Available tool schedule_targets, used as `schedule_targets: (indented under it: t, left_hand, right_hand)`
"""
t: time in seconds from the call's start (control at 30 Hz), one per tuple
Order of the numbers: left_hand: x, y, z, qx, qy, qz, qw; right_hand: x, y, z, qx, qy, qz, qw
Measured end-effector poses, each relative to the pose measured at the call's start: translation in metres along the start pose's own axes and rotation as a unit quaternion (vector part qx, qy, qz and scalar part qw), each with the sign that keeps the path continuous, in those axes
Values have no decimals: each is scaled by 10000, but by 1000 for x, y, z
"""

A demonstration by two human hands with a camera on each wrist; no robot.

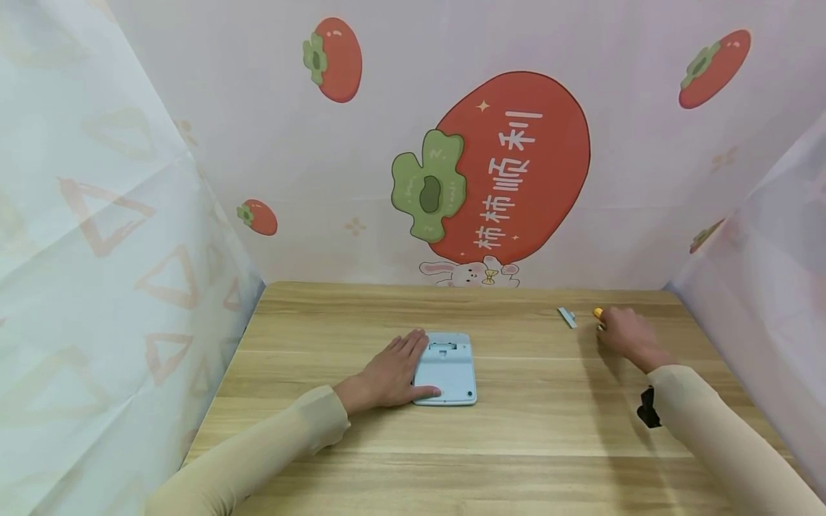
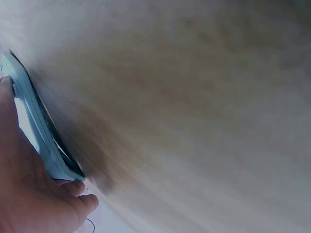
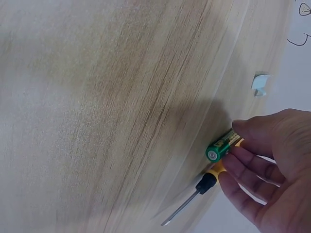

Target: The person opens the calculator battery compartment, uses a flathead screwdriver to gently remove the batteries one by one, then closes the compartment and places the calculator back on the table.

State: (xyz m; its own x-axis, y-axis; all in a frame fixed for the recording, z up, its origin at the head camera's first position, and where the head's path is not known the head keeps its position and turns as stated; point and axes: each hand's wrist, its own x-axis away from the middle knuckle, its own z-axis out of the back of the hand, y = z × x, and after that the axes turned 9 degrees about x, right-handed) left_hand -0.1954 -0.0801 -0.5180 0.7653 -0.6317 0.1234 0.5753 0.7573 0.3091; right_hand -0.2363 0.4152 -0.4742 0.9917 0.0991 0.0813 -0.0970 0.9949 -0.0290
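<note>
A flat light-blue device (image 1: 454, 376), perhaps a calculator, lies on the table with an uncovered battery recess facing up. My left hand (image 1: 391, 373) rests along its left side, fingers stretched at the upper corner and thumb across the lower part. In the right wrist view, my right hand (image 3: 279, 165) pinches a green battery (image 3: 221, 148) between thumb and fingers. Just beneath that battery is a screwdriver (image 3: 206, 182) with a yellow handle and black collar, touched or nearly touched by the other fingers. A small light-blue battery cover (image 1: 567, 317) lies left of the right hand.
The wood-grain table (image 1: 516, 459) has a back edge against a white printed backdrop (image 1: 361, 165). Similar sheets hang at both sides. A black strap (image 1: 648, 410) hangs at the right sleeve's cuff.
</note>
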Motion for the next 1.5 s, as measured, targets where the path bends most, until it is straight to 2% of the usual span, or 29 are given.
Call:
schedule_targets:
  t: [0.53,0.8,1.27,1.5]
  left_hand:
    - [-1,-2,-2,-76,13,-72,9999]
    - [-1,-2,-3,-69,-1,-52,10000]
    - [0,0,-1,-58,19,-63,10000]
    - [-1,0,-1,-70,-9,-31,10000]
  right_hand:
    - [-7,-7,-1,127,460,-8,9989]
    - [-8,-10,0,85,408,-55,9991]
    - [-13,-20,5,146,225,199,9994]
    - [-14,-19,4,9,127,300,9995]
